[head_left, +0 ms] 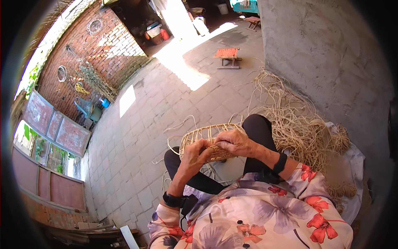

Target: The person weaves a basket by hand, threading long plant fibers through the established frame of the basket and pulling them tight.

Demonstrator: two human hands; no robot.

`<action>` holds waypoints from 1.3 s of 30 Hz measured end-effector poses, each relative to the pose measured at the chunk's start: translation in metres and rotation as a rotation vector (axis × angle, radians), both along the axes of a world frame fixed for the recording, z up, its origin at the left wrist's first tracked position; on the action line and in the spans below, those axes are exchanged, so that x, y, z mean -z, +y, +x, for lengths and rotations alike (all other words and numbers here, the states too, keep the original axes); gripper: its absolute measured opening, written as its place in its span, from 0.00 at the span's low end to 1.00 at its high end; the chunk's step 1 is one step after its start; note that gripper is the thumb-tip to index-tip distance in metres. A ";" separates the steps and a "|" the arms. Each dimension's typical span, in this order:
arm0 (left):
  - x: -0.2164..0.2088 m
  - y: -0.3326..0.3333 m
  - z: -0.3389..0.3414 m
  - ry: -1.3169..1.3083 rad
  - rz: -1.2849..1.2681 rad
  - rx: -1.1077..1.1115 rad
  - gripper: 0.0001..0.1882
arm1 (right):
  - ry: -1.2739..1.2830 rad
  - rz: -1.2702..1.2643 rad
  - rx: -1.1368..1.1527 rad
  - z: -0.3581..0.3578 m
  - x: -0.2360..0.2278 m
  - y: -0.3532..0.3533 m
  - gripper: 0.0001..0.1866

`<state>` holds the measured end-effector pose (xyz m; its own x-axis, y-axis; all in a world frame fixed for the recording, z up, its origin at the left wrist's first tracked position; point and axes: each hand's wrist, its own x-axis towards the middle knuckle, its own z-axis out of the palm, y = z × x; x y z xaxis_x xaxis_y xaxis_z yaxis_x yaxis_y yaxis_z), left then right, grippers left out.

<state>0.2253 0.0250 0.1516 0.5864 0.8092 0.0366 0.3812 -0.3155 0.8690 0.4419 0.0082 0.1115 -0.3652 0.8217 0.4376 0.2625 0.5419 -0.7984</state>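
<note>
A partly woven straw-coloured basket (206, 133) rests at my lap between my knees, with loose cord ends sticking out around its left side. My left hand (195, 157) is closed on its near edge, thumb and fingers pinched together. Close beside it, almost touching, my right hand (236, 143) pinches the same edge with bent fingers. Any single strand between the fingertips is too small to make out. Both wrists wear black bands.
A large heap of loose straw-coloured cord (298, 120) lies to my right on a pale sheet (355, 166), against a grey wall (327, 54). Ahead stands a low stool with an orange woven seat (226, 53). Reddish panels (56, 124) lean at the left.
</note>
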 end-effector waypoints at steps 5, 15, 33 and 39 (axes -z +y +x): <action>0.006 -0.001 0.002 -0.013 0.115 0.001 0.09 | 0.064 -0.048 0.018 0.000 -0.003 -0.004 0.07; 0.008 -0.009 0.015 -0.131 0.077 -0.154 0.06 | 0.085 -0.125 0.084 -0.003 -0.004 -0.006 0.06; 0.016 0.000 0.005 -0.086 0.021 -0.067 0.06 | 0.279 -0.347 0.021 0.001 0.000 -0.012 0.04; 0.002 -0.001 0.006 -0.163 -0.183 -0.065 0.06 | 0.238 -0.288 -0.036 0.008 -0.002 -0.009 0.07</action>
